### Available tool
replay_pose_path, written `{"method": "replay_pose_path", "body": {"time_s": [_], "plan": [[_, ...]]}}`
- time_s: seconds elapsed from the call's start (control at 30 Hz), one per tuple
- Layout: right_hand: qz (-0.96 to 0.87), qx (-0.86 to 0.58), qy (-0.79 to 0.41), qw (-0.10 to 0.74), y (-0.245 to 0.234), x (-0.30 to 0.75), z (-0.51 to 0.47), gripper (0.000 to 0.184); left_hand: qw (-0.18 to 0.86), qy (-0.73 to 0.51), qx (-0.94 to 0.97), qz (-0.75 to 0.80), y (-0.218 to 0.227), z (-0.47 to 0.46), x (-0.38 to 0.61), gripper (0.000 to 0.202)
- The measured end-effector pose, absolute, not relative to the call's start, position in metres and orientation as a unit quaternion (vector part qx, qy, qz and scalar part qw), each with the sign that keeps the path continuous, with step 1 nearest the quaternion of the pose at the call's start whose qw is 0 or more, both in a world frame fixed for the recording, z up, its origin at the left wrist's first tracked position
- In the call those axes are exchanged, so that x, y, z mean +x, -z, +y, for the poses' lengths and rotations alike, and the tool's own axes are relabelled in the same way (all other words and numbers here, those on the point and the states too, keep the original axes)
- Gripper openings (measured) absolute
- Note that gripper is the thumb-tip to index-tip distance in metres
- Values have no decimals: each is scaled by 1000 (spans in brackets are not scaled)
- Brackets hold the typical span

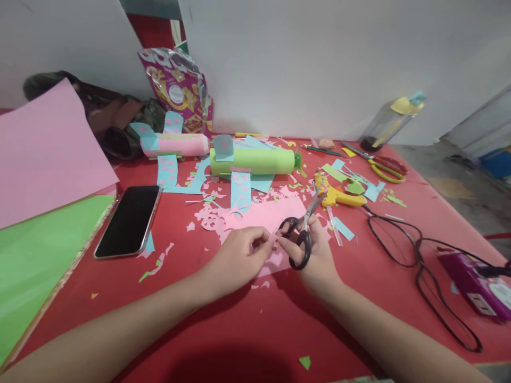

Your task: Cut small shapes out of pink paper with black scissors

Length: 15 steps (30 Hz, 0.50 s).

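My right hand (315,255) grips black-handled scissors (301,231), blades pointing up and away. My left hand (241,255) is closed in a pinch, its fingertips meeting the right hand's over a small pink bit I can barely make out. Both hands rest over a cut-up pink paper sheet (259,213) on the red table (239,330). Beyond it lie a green paper-roll plane (255,161) and a pink paper-roll plane (175,144), each with light blue wings.
A phone (130,221) lies at left beside pink (48,154) and green (35,255) paper sheets. A yellow glue gun (339,196) with black cord (419,255), red-yellow scissors (383,166), a bottle (393,122), a purple power strip (479,284) and a snack bag (179,90) are around.
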State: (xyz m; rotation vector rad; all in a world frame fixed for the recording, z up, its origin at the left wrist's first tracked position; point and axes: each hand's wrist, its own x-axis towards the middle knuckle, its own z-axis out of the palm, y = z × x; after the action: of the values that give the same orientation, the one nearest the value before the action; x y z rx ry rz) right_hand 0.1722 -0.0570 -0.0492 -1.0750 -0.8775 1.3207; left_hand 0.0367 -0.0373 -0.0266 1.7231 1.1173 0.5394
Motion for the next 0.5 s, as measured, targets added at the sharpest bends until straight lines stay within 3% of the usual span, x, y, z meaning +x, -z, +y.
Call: {"method": "replay_pose_path", "body": {"time_s": [0.33,0.5], "plan": [[-400,-477,-547,560,49,173,-56,34,451,-174,751,450,28,-34,36,31],[-425,-508,-497,560,50,176,-53,29,425,-145,764,464,24,-24,30,24]]}}
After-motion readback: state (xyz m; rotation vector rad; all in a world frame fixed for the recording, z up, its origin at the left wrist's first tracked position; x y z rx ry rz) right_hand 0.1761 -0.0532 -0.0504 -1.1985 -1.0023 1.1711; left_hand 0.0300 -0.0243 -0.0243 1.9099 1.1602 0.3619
